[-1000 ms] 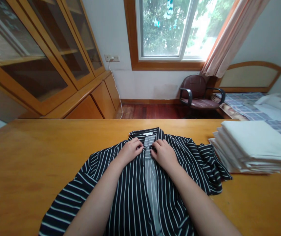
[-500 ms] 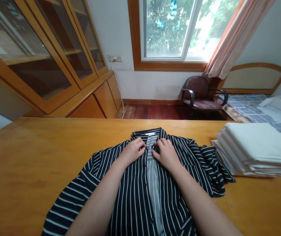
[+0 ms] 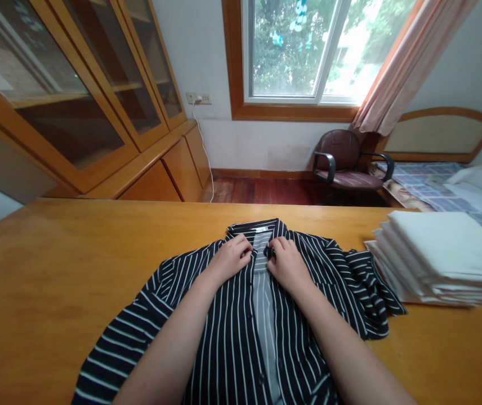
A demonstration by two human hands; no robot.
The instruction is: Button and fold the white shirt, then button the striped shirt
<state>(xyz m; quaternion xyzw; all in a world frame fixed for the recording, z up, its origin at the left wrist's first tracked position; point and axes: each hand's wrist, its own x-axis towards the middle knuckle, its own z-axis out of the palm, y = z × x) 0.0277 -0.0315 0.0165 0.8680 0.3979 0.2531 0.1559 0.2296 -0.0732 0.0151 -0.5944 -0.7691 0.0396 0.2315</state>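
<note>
Mid-frame, the shirt [image 3: 227, 332] has a white neck label [image 3: 262, 229] too small to read; below, the left hand [image 3: 233, 256] and right hand [image 3: 286, 261], fingers curled, each pinch a front edge.

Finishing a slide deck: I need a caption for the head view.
Left hand and right hand hold a striped shirt near its open collar on a wooden table.
</note>
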